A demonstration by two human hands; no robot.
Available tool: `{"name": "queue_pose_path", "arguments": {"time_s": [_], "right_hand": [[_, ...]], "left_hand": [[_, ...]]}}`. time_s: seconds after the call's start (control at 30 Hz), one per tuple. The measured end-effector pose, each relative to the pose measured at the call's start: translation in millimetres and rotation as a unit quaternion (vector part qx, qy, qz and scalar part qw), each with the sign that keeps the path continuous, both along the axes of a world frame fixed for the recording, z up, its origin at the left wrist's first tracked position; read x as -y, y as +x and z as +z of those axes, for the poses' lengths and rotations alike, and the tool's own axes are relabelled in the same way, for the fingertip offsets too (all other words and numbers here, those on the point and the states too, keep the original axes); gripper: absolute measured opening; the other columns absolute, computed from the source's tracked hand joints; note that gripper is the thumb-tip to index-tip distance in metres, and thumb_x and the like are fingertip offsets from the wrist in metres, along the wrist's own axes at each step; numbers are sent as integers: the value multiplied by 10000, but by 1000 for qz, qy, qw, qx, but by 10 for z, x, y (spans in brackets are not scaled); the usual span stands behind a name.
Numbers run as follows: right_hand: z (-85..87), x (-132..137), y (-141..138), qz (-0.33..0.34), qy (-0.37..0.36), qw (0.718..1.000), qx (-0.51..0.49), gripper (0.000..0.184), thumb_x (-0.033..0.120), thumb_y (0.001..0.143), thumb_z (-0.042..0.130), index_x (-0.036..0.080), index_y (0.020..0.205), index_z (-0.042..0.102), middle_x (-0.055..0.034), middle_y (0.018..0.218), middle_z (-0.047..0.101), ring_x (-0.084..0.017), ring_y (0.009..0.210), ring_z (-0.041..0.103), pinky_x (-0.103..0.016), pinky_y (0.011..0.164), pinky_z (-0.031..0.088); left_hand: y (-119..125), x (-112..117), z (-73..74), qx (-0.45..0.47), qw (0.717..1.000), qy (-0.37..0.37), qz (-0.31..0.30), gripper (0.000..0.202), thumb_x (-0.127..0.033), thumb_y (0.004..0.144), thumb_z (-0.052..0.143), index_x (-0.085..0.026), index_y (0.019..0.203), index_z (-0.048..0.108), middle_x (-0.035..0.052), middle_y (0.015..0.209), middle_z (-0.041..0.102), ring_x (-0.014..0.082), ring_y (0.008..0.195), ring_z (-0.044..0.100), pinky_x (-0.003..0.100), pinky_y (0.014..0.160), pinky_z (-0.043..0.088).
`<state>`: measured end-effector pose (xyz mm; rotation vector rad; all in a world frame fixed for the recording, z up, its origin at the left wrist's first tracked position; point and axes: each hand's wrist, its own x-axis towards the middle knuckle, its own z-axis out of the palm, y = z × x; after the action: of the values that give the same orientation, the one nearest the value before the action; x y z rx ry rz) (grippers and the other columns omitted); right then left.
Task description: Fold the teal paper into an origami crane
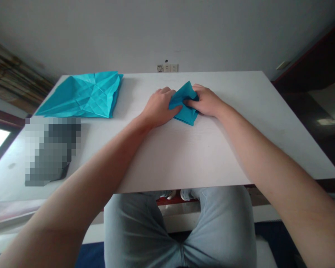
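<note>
A small piece of folded blue paper (188, 114) rests on the white table, one corner pointing away from me. My left hand (160, 106) grips its left side, with the thumb lying on top and the fingers curled at the far edge. On the opposite side, my right hand (208, 99) holds the paper near its right edge, thumb pressed on the upper face. The fingers beneath and behind the paper are partly hidden.
Creased blue sheets (86, 95) lie at the table's far left. In front of them is a pixelated dark object (54, 150) that I cannot make out. The white table (167, 160) ends at a wall with sockets (167, 68). My legs are under its near edge.
</note>
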<state>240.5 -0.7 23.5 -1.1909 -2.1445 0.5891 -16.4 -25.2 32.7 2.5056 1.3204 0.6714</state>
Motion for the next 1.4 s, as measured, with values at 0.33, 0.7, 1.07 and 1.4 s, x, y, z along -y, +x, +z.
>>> {"name": "queue_pose_path", "arguments": {"time_s": [0.33, 0.7, 1.07, 1.4], "right_hand": [[-10, -13, 18, 9, 4, 1000, -7, 196, 398, 927, 956, 286, 963, 799, -75, 1043, 783, -396, 1190, 730, -589, 1154, 609], [-30, -41, 26, 8, 6, 1000, -5, 204, 391, 903, 956, 287, 964, 792, -80, 1079, 807, -397, 1205, 737, -569, 1147, 611], [-39, -75, 50, 22, 5, 1000, -6, 155, 350, 955, 899, 275, 934, 765, -86, 1066, 799, -389, 1213, 727, -582, 1187, 600], [-86, -96, 82, 37, 18, 999, 12, 130, 377, 988, 848, 270, 1022, 782, -107, 1195, 854, -407, 1279, 746, -609, 1227, 606]], "left_hand": [[7, 13, 20, -9, 1000, -8, 5, 292, -358, 1040, 772, -214, 1289, 823, 190, 1332, 837, 444, 1359, 785, 576, 1249, 627], [-11, 16, 20, 5, 1000, -4, -3, 294, -364, 1034, 788, -240, 1298, 824, 168, 1317, 849, 428, 1355, 790, 549, 1217, 645], [-18, -37, -27, -6, 1000, -2, -4, 283, -311, 1089, 702, -197, 1320, 817, 191, 1349, 849, 431, 1374, 781, 566, 1272, 619], [-53, -97, -70, -9, 1000, 5, -20, 271, -288, 1092, 674, -191, 1311, 802, 197, 1362, 829, 436, 1366, 773, 588, 1279, 606]]}}
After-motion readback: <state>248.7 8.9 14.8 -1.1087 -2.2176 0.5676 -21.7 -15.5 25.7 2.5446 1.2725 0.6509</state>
